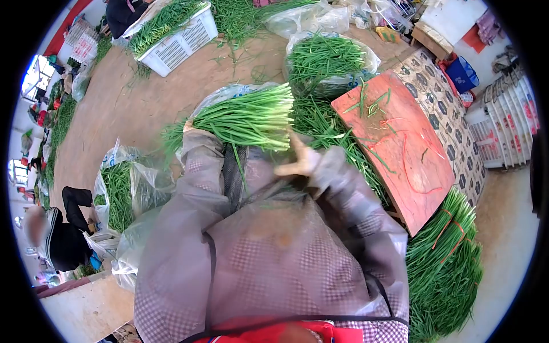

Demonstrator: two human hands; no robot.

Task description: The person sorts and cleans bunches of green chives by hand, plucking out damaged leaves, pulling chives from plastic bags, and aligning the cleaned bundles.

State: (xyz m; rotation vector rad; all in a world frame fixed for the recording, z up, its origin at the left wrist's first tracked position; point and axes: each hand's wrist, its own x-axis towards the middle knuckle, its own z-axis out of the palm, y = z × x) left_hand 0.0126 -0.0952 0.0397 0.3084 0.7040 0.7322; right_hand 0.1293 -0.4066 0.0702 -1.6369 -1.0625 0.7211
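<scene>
A thick bunch of green chives (246,117) lies across the space in front of me, its pale stem ends pointing right. My left hand (189,126) is closed round the leafy end of the bunch, partly covered by the sleeve and leaves. Close beside the pale ends, my right hand (300,160) has its fingers apart, slightly blurred, with nothing seen in it. Loose chives (326,123) lie behind and right of that hand, beside a red board (394,154) carrying red ties and scraps.
Tied chive bundles (443,274) are stacked at right. Bags of chives (326,57) (120,194) stand ahead and at left. A white crate (180,46) stands farther off. Stacked white baskets (503,123) and a blue basket (462,74) are at right. Another person (60,240) sits at left.
</scene>
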